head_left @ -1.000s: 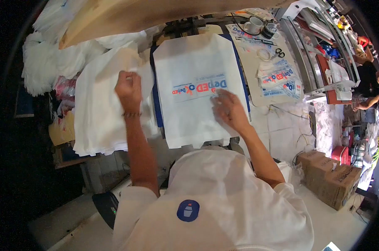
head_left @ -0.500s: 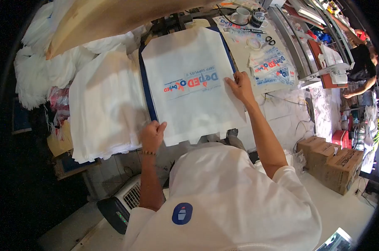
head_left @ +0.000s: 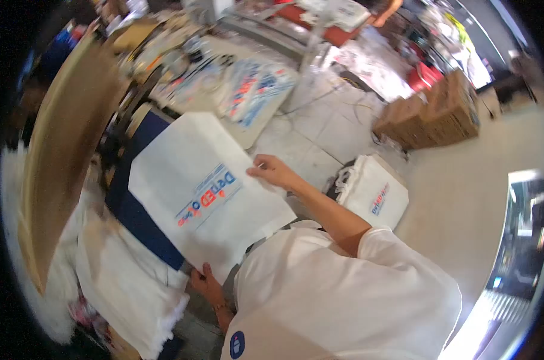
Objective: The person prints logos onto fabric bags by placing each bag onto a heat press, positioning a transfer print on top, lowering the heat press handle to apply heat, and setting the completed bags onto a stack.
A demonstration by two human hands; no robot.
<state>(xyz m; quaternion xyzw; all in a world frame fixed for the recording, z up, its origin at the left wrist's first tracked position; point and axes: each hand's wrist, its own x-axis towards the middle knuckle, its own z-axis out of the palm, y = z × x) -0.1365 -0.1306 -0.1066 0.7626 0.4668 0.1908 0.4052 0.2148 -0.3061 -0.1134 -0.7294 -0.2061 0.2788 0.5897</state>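
A flat white bag point(head_left: 164, 174) printed with blue and red lettering is between my hands, partly over a dark blue board point(head_left: 137, 225). My right hand point(head_left: 272, 171) pinches its right edge between thumb and fingers. At the near left corner, my left hand point(head_left: 207, 285) grips the bag's edge with the thumb up. Left of the board lies a pile of white bags point(head_left: 125, 276). A stack of printed white bags point(head_left: 377, 192) sits to the right, past my right forearm.
A large pale panel point(head_left: 62, 162) rises at the left. Beyond the board is a table point(head_left: 248, 135) with printed sheets and scissors point(head_left: 226, 59). Cardboard boxes point(head_left: 431, 117) stand on the floor at the right. Another person's arm point(head_left: 387, 12) shows at the top.
My view has turned to the right. The bag has shifted off centre on the blue board, towards me and to the right, with both hands still on it. The printed stack has come into view.
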